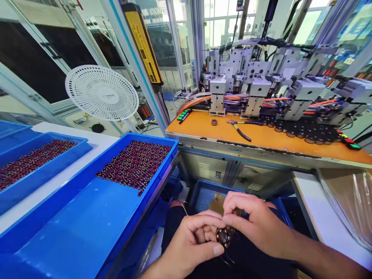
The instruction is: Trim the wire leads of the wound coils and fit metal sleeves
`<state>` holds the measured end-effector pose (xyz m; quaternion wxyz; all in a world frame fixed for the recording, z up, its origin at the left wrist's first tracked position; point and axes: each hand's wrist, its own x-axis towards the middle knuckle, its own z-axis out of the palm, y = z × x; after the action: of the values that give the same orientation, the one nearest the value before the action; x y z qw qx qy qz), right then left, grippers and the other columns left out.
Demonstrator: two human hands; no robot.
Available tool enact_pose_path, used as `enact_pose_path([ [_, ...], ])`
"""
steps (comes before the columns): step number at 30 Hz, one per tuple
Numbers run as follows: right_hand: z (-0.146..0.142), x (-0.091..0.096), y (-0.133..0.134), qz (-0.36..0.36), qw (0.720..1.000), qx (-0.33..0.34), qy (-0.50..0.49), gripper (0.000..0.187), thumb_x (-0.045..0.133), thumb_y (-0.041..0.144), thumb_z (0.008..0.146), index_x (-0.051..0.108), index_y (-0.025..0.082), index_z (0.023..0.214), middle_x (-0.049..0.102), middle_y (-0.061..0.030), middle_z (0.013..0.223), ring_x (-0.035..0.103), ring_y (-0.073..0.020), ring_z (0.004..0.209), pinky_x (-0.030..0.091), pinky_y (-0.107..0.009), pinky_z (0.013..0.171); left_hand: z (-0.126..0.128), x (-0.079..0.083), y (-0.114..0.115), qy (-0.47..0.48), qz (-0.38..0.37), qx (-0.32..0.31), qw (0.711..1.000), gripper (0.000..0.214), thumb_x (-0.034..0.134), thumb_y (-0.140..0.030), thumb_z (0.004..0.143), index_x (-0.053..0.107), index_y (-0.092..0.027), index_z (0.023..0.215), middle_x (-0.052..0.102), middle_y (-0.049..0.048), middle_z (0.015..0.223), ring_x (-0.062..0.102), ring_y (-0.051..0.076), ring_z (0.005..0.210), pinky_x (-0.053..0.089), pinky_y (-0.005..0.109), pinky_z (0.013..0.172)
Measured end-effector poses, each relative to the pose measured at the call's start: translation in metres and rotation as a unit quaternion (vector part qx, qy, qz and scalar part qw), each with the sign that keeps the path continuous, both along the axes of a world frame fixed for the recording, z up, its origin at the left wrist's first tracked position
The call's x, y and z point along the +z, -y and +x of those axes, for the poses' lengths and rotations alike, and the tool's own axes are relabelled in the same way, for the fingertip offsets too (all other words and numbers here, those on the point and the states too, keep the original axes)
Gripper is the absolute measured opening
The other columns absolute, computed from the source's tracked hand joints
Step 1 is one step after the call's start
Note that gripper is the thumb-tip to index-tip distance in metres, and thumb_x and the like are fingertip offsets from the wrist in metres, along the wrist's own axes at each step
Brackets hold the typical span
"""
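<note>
With both hands, left hand (193, 242) and right hand (255, 223), pinched on small wound coil (224, 237) over lap, unsupported by bench, could slip and snag thin wire lead (185, 209).

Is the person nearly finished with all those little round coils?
Hard to say. Both the left hand and right hand hold one coil, thin wires trailing from it. The near tray is partly bare, with many coils left. A second tray also holds plenty.

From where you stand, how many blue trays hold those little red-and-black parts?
2: one tray just left of the hands, another tray farther left. More may sit out of view.
</note>
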<state>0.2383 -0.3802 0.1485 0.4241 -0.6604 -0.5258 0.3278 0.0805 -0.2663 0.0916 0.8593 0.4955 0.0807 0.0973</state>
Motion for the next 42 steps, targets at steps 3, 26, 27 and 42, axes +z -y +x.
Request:
enact_pose_path([
  [3, -0.003, 0.003, 0.010, -0.031, 0.998, -0.056, -0.025, 0.022, 0.057, 0.024, 0.092, 0.056, 0.019, 0.071, 0.055, 0.0042, 0.073, 0.049, -0.0103, 0.070, 0.038, -0.022, 0.066, 0.001, -0.001, -0.001, 0.026, 0.000, 0.023, 0.999, 0.032, 0.083, -0.017, 0.070, 0.079, -0.025, 0.100, 0.062, 0.0050, 0.103, 0.059, 0.011, 0.077, 0.049, 0.023, 0.070],
  [26, -0.015, 0.003, 0.027, -0.029, 0.999, 0.000, -0.043, 0.017, 0.058, 0.022, 0.092, 0.061, 0.020, 0.076, 0.063, 0.0044, 0.076, 0.055, -0.0099, 0.071, 0.041, -0.022, 0.068, 0.003, -0.002, 0.004, 0.073, -0.024, -0.011, 0.997, 0.037, 0.088, -0.023, 0.065, 0.079, -0.030, 0.100, 0.054, 0.0011, 0.097, 0.060, 0.007, 0.070, 0.048, 0.021, 0.065],
  [27, -0.017, 0.003, 0.028, -0.025, 0.999, -0.004, -0.040, 0.017, 0.058, 0.021, 0.091, 0.062, 0.020, 0.075, 0.063, 0.0042, 0.075, 0.055, -0.0099, 0.070, 0.042, -0.021, 0.068, 0.003, -0.002, 0.004, 0.078, -0.025, -0.014, 0.997, 0.038, 0.088, -0.023, 0.065, 0.079, -0.030, 0.100, 0.054, 0.0010, 0.097, 0.059, 0.007, 0.069, 0.047, 0.021, 0.065],
  [42, -0.001, 0.003, 0.035, 0.197, 0.937, 0.072, 0.278, 0.011, 0.058, 0.020, 0.095, 0.063, 0.020, 0.105, 0.071, -0.0036, 0.091, 0.066, -0.0146, 0.083, 0.053, -0.026, 0.081, 0.006, -0.009, 0.008, 0.094, -0.143, -0.069, 0.983, 0.034, 0.091, -0.029, 0.061, 0.076, -0.020, 0.091, 0.058, 0.0000, 0.093, 0.069, 0.007, 0.065, 0.051, 0.015, 0.060],
])
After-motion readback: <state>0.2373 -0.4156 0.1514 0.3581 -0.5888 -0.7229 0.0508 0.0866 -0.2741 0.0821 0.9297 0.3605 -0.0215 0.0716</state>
